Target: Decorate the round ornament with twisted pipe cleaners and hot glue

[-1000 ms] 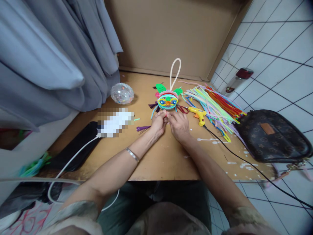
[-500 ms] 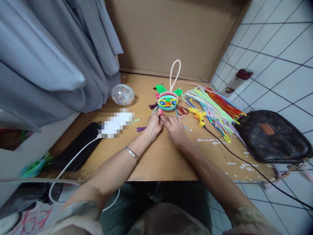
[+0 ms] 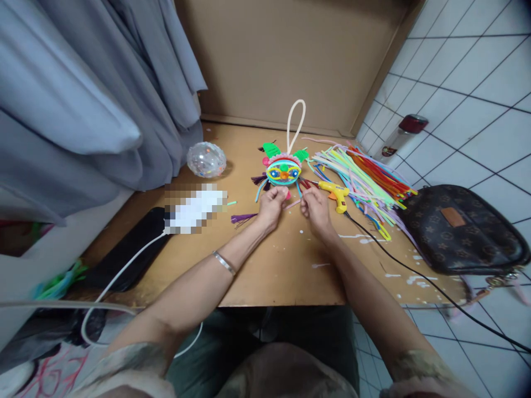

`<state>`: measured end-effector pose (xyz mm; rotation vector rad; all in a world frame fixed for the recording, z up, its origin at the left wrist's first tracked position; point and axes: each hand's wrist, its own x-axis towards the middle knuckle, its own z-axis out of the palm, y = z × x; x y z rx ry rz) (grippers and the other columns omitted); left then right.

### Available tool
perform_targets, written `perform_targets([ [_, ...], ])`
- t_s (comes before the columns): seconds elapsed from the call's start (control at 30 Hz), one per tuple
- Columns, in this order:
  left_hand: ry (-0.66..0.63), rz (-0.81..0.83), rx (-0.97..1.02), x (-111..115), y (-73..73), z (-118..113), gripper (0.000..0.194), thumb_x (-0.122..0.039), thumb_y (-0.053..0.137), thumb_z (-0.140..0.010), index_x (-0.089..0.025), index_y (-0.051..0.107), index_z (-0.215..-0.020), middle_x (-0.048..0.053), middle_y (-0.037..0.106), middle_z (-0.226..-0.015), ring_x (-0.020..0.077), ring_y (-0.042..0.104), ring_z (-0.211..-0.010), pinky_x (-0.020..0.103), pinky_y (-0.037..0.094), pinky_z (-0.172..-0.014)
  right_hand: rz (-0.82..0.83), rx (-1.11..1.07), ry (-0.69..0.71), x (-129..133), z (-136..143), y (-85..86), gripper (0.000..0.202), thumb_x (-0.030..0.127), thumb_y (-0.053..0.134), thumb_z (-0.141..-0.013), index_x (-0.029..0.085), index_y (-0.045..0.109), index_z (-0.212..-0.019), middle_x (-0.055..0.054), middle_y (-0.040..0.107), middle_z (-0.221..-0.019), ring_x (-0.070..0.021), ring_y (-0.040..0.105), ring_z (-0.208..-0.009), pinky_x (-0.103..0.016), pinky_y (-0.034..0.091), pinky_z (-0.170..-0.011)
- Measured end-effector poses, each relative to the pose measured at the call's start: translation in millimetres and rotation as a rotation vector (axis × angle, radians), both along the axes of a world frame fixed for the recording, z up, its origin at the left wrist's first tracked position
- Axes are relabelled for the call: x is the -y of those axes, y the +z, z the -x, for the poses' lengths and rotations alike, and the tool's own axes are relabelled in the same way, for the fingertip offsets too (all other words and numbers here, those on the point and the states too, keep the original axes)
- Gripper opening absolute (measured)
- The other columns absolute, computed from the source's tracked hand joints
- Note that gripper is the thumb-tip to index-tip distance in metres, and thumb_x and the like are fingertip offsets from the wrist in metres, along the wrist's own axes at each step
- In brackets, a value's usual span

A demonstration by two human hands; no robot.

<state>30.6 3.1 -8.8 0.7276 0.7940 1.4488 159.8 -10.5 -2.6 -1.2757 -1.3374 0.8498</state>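
In my left hand [image 3: 271, 209] a small pink coil of pipe cleaner [image 3: 287, 194] is pinched between thumb and fingers. A thin pink strand [image 3: 293, 204] stretches from it towards my right hand [image 3: 316, 210], whose closed fingertips grip its far end. Just beyond my hands lies a colourful lion-head ornament [image 3: 284, 171] with green ears, blue eyes and a tall white loop. A yellow glue gun [image 3: 337, 194] rests right of my right hand. Dark red scissor handles show partly behind my right fingers.
A pile of coloured pipe cleaners [image 3: 360, 171] spreads at the right, beside a dark patterned bag [image 3: 464, 229]. At the left are a clear ball [image 3: 206, 160], a blurred white block [image 3: 197, 209] with a cable and a black flat object [image 3: 128, 257]. A purple tassel [image 3: 244, 218] lies near my left wrist.
My hands were together and have parted. The right hand moved to the right and the left slightly right, with the pink strand now showing between them.
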Motion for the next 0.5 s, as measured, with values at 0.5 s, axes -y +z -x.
perform_targets([
  [0.5, -0.307, -0.146, -0.065, 9.5, 0.4, 1.5, 0.049, -0.056, 0.089, -0.065, -0.016, 0.059, -0.069, -0.002, 0.059, -0.050, 0.0114, 0.054, -0.038, 0.023, 0.046, -0.040, 0.435, -0.554, 0.325, 6.9, 10.5, 12.7, 0.015, 0.028, 0.058, -0.073, 0.021, 0.050, -0.062, 0.005, 0.053, -0.051, -0.0093, 0.047, -0.042, -0.021, 0.035, -0.039],
])
